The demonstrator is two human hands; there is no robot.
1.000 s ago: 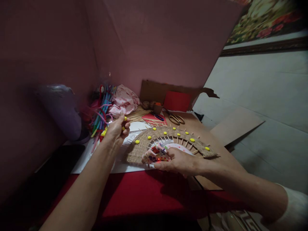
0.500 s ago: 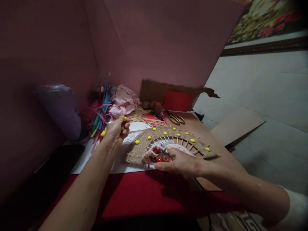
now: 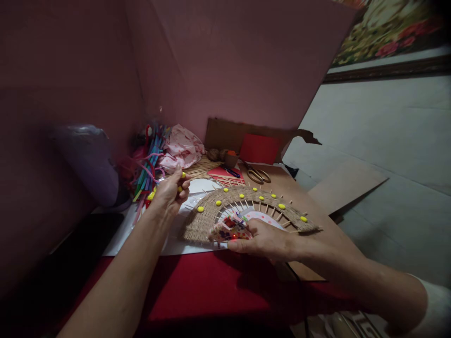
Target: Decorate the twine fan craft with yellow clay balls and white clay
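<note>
the woven arc (image 3: 199, 227) lies on the counter (image 3: 211, 281), partly over a white sheet (image 3: 174, 246) and partly over a brown board (image 3: 299, 188), thin sticks poking out along both its edges. yellow pieces (image 3: 200, 209) sit spaced along its band. the left hand (image 3: 172, 190) is raised near the arc's left end, fingers pinching a small yellow bead (image 3: 183, 175), with another lower among the curled fingers. the right hand (image 3: 262, 240) grasps a floral-covered object (image 3: 221, 233) bearing a red light, beside the arc's inner edge.

i'd judge this handling goes best with a light pinch at the bead's sides, the other bead tucked firmly so it can't drop, and the floral-covered object held steady and clear of the sticks, which could snag its cloth.

farther back are scissors (image 3: 261, 176), crumpled pink fabric (image 3: 183, 148) and coloured stems (image 3: 150, 164).

what sits inside the floral cover is hidden, and i can't make out its far tip. the left palm is turned away, so more beads may be concealed. shadow swallows the lower left.
</note>
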